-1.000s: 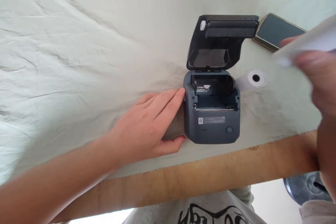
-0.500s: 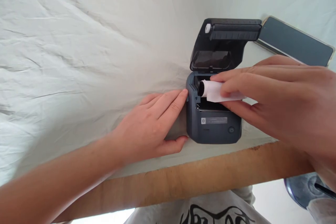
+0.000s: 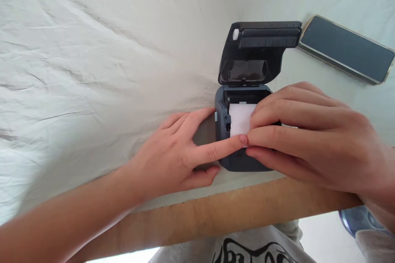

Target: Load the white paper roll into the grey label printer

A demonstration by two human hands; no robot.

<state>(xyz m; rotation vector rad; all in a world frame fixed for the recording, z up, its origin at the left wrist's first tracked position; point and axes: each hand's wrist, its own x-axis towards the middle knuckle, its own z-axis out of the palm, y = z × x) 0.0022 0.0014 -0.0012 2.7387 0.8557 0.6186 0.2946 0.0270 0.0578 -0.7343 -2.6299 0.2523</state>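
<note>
The paper roll (image 3: 242, 110) has settled left-to-right, right fingers (image 3: 274, 134) pinching its nearward tail (image 3: 237, 131), left fingers (image 3: 212, 152) spread.

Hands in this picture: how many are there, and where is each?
2: the left hand, at the left side of the printer, index finger at the white paper; and the right hand, over the printer's right side.

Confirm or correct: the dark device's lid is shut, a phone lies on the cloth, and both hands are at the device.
The lid isn't shut: the head view shows it standing open on the dark device. The rest stands.
</note>
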